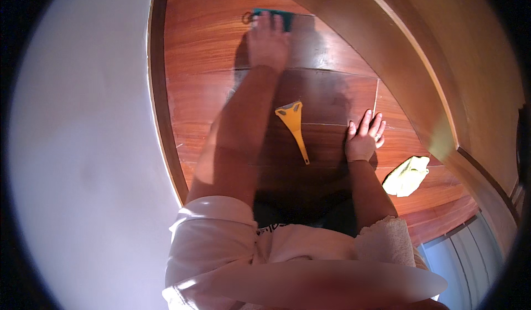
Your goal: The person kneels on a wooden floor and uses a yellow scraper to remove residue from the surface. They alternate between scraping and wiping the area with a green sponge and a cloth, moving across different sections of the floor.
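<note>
My left hand (269, 40) lies palm down over a dark green cloth or pad (287, 19) at the top of the view, fingers on it, pressing it to the reddish wood floor (199, 32). A small brown loop (247, 18) shows beside it. My right hand (364, 140) rests flat on the floorboards with its fingers spread, holding nothing. Between the two arms, nearer the right hand, lies a yellow plastic scraper (295, 125), its wide head pointing away from me. A crumpled pale yellow cloth (406, 177) lies right of my right hand.
A white wall (83, 102) with a dark brown baseboard (157, 61) runs along the left. Curving along the right is a brown wooden panel or frame (398, 53). Light grey-blue panels (456, 260) stand at the lower right. Grey smears and glare mark the boards near my left hand.
</note>
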Tool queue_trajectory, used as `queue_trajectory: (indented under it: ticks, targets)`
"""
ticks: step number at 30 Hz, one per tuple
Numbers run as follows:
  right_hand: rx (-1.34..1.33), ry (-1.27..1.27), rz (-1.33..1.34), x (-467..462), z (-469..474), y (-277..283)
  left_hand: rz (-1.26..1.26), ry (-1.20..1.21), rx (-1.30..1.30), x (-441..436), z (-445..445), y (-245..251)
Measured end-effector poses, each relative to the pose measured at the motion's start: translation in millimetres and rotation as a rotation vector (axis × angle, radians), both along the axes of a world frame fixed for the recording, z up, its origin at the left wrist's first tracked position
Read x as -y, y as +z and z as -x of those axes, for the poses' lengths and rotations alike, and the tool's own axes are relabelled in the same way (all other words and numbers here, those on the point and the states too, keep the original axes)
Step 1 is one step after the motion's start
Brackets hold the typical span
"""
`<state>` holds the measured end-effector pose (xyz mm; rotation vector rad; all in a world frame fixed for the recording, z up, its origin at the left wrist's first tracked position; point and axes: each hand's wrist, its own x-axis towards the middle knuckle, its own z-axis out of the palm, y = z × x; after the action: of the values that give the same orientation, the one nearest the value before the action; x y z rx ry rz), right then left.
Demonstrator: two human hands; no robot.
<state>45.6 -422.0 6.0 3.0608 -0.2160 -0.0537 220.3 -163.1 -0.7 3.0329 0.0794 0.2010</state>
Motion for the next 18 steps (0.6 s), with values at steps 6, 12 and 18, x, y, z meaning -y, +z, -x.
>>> queue_trajectory:
  ticks: [6, 12, 18]
  targets:
    - [0.094, -0.008, -0.043, -0.3, -0.6, -0.6, 0.219, -0.170, -0.074, 92.9, 18.9, 10.7]
    - [0.112, -0.025, -0.052, -2.0, -0.8, 2.4, 0.045, -0.140, -0.203, 21.3, 20.9, 10.1]
    - [0.059, -0.036, -0.051, 0.1, -0.1, 0.7, 0.079, 0.324, 0.007, 14.0, 18.1, 0.1]
